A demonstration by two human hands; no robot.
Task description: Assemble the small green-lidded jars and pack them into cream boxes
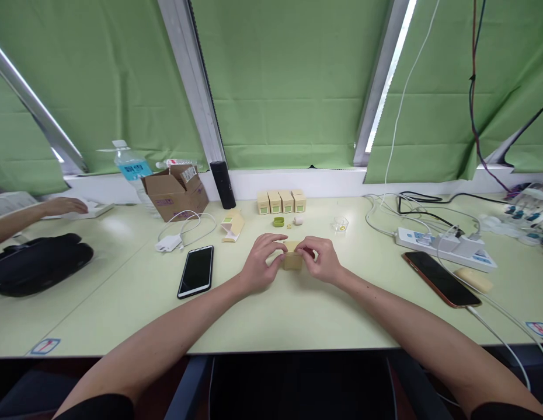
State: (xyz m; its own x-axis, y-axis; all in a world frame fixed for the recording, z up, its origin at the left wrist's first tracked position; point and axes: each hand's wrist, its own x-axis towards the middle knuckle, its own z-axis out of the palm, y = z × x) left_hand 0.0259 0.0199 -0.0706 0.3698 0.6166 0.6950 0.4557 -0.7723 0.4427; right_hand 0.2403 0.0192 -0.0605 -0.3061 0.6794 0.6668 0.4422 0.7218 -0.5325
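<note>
A small tan cardboard box (pixel 292 261) stands on the table between my hands, right in front of me. My left hand (pixel 263 262) grips its upper left side with thumb and fingers. On the other side, my right hand (pixel 320 258) pinches the upper right edge near the top flap. Just beyond lie a small green container (pixel 278 221), a tiny yellow piece (pixel 289 226) and a small pale roll-like piece (pixel 298 220). Several similar small boxes (pixel 281 202) stand in a row farther back. An opened tan carton (pixel 233 225) lies to the left.
A phone (pixel 195 272), a charger with cable (pixel 169 243), a brown cardboard box (pixel 177 192) and a black cylinder (pixel 223 185) are on the left. Rightward are a clear plastic piece (pixel 340 224), a power strip (pixel 446 249) and another phone (pixel 442 279). Another person's hand (pixel 65 206) reaches in at far left.
</note>
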